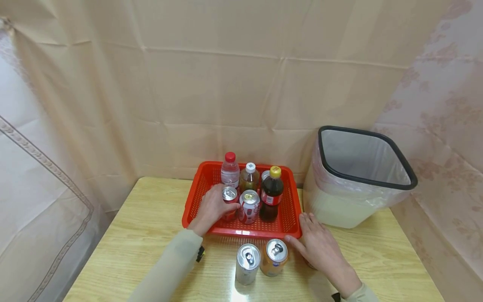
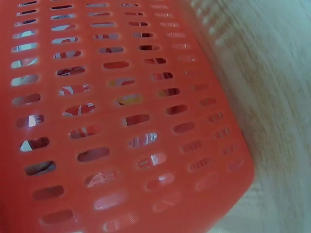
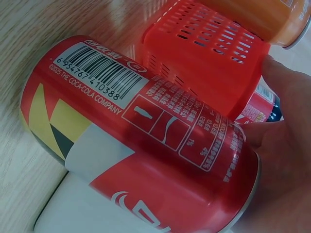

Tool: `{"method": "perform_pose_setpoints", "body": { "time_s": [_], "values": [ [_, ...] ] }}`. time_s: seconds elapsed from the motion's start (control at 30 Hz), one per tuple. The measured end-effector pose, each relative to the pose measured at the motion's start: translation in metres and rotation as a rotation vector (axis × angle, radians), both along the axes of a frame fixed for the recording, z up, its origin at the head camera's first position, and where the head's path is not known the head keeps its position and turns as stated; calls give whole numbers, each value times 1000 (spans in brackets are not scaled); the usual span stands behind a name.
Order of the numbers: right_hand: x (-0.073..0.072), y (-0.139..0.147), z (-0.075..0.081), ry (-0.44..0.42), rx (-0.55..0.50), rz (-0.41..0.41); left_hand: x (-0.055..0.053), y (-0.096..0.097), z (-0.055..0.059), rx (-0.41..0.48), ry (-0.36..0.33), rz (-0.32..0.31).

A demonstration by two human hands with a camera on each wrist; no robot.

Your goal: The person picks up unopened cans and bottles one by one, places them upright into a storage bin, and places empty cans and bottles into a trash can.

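Observation:
My left hand (image 1: 214,206) reaches over the front left of a red plastic basket (image 1: 192,205). Its thumb and fingers grip a red soda can (image 1: 229,194) inside; the left wrist view shows only the basket's slotted wall (image 2: 116,116), not the hand. Fairly straight fingers on my right hand (image 1: 320,245) touch the basket's front right corner. Under that hand is a red Coca-Cola can (image 3: 146,141), mostly hidden in the head view. Beside the gripped can stand a white-and-red can (image 1: 249,209) and a cola bottle (image 1: 271,195) with a yellow cap.
Also in the basket are a red-capped clear bottle (image 1: 229,174), a white-capped bottle (image 1: 249,178) and another can (image 1: 265,175). A silver can (image 1: 247,266) and an orange can (image 1: 274,260) stand before it. A lined waste bin (image 1: 336,199) stands right of it.

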State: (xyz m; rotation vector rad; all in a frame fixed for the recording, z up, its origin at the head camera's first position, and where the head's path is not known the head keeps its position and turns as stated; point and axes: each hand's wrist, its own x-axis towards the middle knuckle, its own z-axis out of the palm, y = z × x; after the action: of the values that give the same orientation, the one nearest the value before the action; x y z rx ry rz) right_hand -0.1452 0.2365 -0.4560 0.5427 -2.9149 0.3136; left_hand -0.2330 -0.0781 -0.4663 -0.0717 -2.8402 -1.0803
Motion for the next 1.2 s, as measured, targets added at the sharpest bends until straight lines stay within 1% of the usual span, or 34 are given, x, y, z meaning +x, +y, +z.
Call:
{"method": "perform_pose_setpoints", "body": {
  "time_s": [0.23, 0.4, 0.47, 0.6, 0.7, 0.77, 0.8, 0.87, 0.97, 1.03, 1.13, 1.2],
  "values": [
    [0, 0, 1, 8, -3, -5, -1, 3, -1, -30, -46, 14],
    [0, 4, 2, -29, -22, -7, 3, 1, -1, -21, -81, -14],
    [0, 9, 3, -36, -61, -7, 6, -2, 0, -16, -94, -29],
    [1, 24, 6, -17, -215, -14, 16, -12, 4, -35, -94, -46],
    [5, 37, 9, -2, -337, -29, 27, -20, 10, -56, -75, -45],
    [9, 44, 10, 0, -397, -43, 33, -25, 14, -79, -54, -31],
    [11, 47, 10, -4, -426, -54, 36, -27, 15, -93, -39, -24],
    [14, 53, 9, -2, -470, -72, 42, -34, 17, -124, 18, -10],
    [19, 59, 4, 21, -507, -82, 48, -45, 14, -168, 89, 14],
    [21, 62, 0, 25, -520, -83, 52, -53, 12, -180, 117, 25],
    [23, 65, -4, 2, -530, -91, 57, -62, 7, -184, 104, 38],
    [25, 66, -7, -18, -532, -104, 60, -67, 3, -188, 84, 43]
  ]
}}
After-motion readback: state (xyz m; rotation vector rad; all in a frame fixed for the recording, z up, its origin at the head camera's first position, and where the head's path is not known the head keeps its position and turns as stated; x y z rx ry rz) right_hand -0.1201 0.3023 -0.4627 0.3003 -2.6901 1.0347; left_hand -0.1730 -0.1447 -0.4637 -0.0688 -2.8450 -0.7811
